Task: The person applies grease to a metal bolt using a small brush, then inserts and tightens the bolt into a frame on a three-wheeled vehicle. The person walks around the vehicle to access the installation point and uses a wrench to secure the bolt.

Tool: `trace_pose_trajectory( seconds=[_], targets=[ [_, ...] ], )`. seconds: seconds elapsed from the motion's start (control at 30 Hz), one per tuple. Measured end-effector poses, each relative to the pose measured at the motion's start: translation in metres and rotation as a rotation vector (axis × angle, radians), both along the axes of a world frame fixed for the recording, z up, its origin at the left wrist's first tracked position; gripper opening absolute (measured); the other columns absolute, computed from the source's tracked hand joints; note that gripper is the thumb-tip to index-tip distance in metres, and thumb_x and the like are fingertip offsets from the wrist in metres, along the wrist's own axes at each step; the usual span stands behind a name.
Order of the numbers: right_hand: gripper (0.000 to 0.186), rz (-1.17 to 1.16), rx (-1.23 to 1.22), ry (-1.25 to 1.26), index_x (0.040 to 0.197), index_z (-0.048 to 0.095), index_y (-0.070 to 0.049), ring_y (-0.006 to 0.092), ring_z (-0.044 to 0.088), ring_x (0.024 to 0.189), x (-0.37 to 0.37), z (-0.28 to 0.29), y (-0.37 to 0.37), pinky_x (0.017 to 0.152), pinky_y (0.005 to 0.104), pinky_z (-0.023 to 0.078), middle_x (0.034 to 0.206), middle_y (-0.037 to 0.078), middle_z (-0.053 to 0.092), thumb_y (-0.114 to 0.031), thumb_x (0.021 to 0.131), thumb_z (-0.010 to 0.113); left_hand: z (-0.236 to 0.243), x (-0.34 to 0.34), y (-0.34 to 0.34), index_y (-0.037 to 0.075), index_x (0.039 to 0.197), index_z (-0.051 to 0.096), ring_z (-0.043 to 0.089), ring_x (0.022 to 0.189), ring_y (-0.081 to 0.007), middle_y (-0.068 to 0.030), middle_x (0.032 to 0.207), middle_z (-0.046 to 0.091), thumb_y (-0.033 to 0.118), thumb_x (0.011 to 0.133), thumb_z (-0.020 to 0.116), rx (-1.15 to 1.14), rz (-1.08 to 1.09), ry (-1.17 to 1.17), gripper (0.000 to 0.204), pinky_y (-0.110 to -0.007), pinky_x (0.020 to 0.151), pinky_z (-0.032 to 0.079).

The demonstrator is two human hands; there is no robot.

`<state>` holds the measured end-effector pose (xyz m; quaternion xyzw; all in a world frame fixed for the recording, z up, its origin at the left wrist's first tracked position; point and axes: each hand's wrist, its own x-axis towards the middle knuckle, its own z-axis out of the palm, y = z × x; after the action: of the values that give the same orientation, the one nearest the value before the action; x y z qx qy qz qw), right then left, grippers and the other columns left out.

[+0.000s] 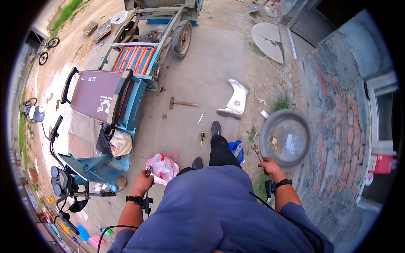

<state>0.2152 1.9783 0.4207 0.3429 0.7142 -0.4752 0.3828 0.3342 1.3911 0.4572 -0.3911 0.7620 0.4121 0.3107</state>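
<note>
My left hand (144, 182) is closed around a metal wrench (149, 168), its head sticking up past my fingers. Close beside it lies a pink and white plastic bag (162, 168). On the other side, my right hand (270, 165) grips a second wrench (256, 152), whose jaw end points up and to the left. A wide grey basin (265, 135) with some bits inside stands just beyond that hand. Something blue (240, 157), perhaps a bag, sits between my leg and the right-hand wrench.
Ahead on the concrete lie a hammer (185, 103), a small spanner (201, 118), a yellow-and-black screwdriver (202, 138) and a white boot (238, 99). A blue cargo tricycle with a brown seat (95, 92) and exposed rear frame stands left. A brick wall (333, 139) runs along the right.
</note>
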Motion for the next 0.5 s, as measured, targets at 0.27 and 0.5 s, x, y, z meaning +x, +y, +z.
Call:
trace_pose_trajectory(
  seconds=[0.27,0.5],
  targets=[
    [0.045,0.156,-0.038,0.06,0.126,0.057,-0.003,0.013,0.052,0.047,-0.23,-0.024,-0.007,0.036,0.0267,0.032,0.086,0.007,0.066,-0.012,0.083,0.066,0.006,-0.086,0.045,-0.006,0.116,0.053,0.067,0.064,-0.0196,-0.0136,0.078,0.067,0.015,0.088,0.061,-0.041,0.2,-0.038,0.036,-0.032,0.058,0.055],
    [0.04,0.268,-0.025,0.042,0.124,0.058,-0.005,0.0126,0.048,0.044,-0.352,-0.024,-0.016,0.036,0.0258,0.033,0.084,0.007,0.068,-0.014,0.085,0.063,0.019,-0.11,0.076,-0.007,0.115,0.056,0.07,0.072,-0.0256,-0.0178,0.084,0.07,0.02,0.086,0.061,-0.062,0.333,-0.067,0.04,-0.036,0.068,0.055]
  ],
)
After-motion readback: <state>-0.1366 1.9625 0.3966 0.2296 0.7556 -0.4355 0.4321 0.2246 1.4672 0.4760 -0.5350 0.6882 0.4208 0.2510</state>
